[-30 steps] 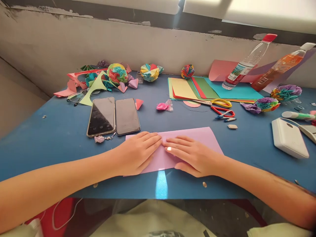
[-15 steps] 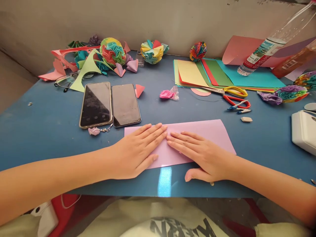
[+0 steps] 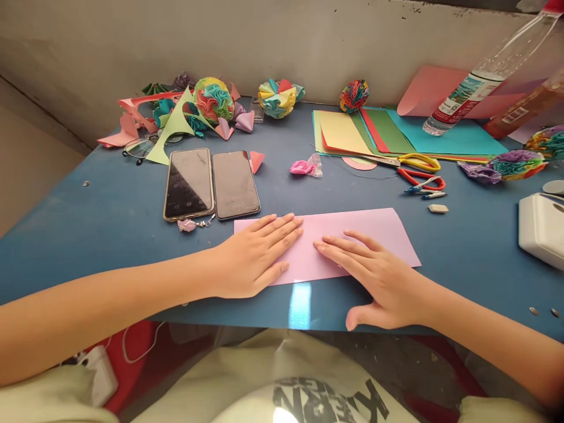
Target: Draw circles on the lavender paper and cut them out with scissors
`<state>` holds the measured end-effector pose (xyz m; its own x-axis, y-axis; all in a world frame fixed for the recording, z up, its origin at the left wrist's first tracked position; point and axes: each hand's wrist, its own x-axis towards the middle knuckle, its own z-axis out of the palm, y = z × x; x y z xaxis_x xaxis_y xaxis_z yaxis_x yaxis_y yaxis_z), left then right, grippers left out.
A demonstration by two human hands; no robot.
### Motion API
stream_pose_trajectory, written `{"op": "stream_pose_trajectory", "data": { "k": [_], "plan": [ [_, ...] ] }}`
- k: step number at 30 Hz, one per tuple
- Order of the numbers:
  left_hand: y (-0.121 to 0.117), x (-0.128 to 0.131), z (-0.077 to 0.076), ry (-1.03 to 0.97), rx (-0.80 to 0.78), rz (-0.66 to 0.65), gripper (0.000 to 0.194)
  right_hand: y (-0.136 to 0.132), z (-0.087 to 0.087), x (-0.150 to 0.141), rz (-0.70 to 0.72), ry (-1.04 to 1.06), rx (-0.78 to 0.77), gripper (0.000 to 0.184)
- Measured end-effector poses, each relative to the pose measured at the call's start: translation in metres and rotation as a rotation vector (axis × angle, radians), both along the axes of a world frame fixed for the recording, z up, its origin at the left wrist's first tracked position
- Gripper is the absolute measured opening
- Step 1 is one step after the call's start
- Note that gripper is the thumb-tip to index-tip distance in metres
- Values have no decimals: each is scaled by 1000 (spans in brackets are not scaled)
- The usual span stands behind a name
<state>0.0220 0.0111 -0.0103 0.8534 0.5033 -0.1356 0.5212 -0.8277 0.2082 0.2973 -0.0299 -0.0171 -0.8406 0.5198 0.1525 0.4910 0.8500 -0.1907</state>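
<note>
A folded sheet of pink-lilac paper (image 3: 374, 226) lies lengthwise on the blue table near its front edge. My left hand (image 3: 255, 255) rests flat on the left part of the paper, fingers stretched out toward the upper right. Over the right half is my right hand (image 3: 374, 273), its fingertips on the paper, its fingers slightly spread and the thumb held out past the lower edge. Neither hand grips anything. The paper beneath the palms is hidden.
Two phones (image 3: 235, 185) lie beyond my left hand. Scissors (image 3: 418, 167), coloured paper sheets (image 3: 445, 132) and a tilted bottle (image 3: 467, 94) are at the back right. Paper balls (image 3: 277, 98) and scraps line the wall. A white case (image 3: 541, 229) sits far right.
My right hand has slid right and a little toward me, so a gap now separates its fingertips from my left hand. The left hand stays on the paper. The camera view has shifted slightly.
</note>
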Motion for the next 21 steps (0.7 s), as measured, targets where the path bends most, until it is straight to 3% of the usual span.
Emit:
{"op": "stream_pose_trajectory", "data": {
  "k": [4,7,13,17,21],
  "plan": [
    [0,-2,0,8,15,12,60,-10,-1,11,-52,51,-49,92],
    [-3,3,1,-11,54,8,58,-12,-2,19,-114,154,-174,76],
    [-4,30,2,-21,-1,-174,53,-10,-4,26,-240,408,-489,61],
    [2,30,-2,-58,57,-84,53,-10,-5,27,-276,441,-511,58],
    [-1,21,-2,-127,138,-68,50,-11,-5,23,-271,380,-421,51]
  ]
}}
